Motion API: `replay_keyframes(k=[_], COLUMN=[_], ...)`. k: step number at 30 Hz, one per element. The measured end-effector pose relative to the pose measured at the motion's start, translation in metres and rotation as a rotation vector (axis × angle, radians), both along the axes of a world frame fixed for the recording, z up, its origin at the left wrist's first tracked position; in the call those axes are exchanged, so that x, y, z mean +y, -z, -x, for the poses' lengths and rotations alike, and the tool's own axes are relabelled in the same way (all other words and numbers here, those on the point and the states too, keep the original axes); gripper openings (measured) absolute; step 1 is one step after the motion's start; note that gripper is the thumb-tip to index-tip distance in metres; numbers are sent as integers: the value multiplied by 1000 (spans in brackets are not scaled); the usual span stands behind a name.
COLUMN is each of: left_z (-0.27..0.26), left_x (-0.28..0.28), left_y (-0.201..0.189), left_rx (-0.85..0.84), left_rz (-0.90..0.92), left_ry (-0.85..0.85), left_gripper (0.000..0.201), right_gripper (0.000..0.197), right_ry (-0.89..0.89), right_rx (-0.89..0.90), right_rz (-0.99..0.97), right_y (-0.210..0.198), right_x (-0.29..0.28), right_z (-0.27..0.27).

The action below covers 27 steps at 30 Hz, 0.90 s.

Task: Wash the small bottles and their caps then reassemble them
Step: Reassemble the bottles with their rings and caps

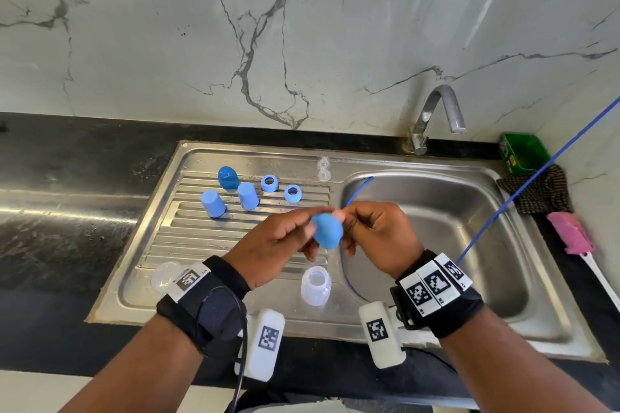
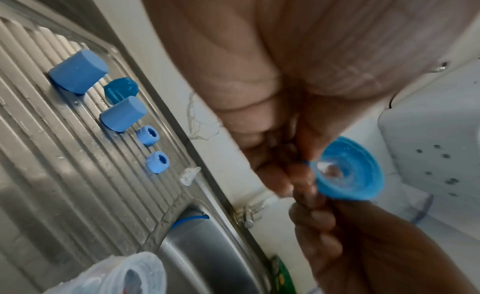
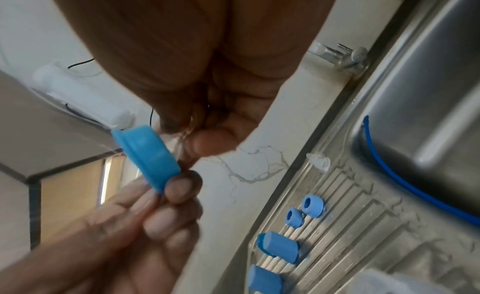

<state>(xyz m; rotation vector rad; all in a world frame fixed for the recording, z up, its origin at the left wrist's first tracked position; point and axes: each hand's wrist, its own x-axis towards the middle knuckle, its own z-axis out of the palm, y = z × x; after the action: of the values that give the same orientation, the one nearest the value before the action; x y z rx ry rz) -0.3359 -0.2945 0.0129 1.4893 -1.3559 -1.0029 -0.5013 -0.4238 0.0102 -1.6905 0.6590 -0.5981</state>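
Over the drainboard [image 1: 188, 245] both hands hold one blue collar [image 1: 327, 231]. My left hand [image 1: 310, 228] pinches its rim [image 2: 348, 171], and a clear nipple sits inside it. My right hand [image 1: 347, 226] pinches at the collar's narrow end [image 3: 146, 156], where something clear and wet shows. A clear bottle [image 1: 316, 285] stands open below the hands, and another clear bottle [image 1: 166, 275] lies at the front left. Two blue caps [image 1: 213, 204], a darker blue collar [image 1: 228, 178], two blue rings [image 1: 269, 183] and clear nipples [image 1: 323, 169] rest on the drainboard.
The sink basin [image 1: 436, 228] lies to the right under a faucet [image 1: 436, 114], with a blue hose [image 1: 523, 184] running into it. A green box [image 1: 521, 151], a dark cloth [image 1: 540, 191] and a pink brush [image 1: 570, 231] sit at the far right. Black counter surrounds the sink.
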Motion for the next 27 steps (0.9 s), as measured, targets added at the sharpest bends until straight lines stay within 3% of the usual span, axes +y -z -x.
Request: replay_keyframes(k=[3,7,11,15,19,27], left_z=[8,14,18,19,13,3], left_x=[-1,-8,-13,-13,-10,-15], left_y=[0,2,4,3,0,-1], left_rx=[-28,313,93,37,-25,52], left_rz=[27,-8,35,23,3,5], left_ry=[-24,-161,-207,-145,-19,87], left_gripper=[41,44,50,47,49,51], right_gripper=[28,28,23,25,28,36], right_ry=[46,145,176,102,34,-33], right_rx=[-14,67,57,56,15,-109], right_rz=[-7,237,451,140,-7,-382], right_y=[-5,-8,-3,-4,-6,-8], right_x=[-2,0,3,-2,-3,-5], right_z=[0,1,-1,3,6,8])
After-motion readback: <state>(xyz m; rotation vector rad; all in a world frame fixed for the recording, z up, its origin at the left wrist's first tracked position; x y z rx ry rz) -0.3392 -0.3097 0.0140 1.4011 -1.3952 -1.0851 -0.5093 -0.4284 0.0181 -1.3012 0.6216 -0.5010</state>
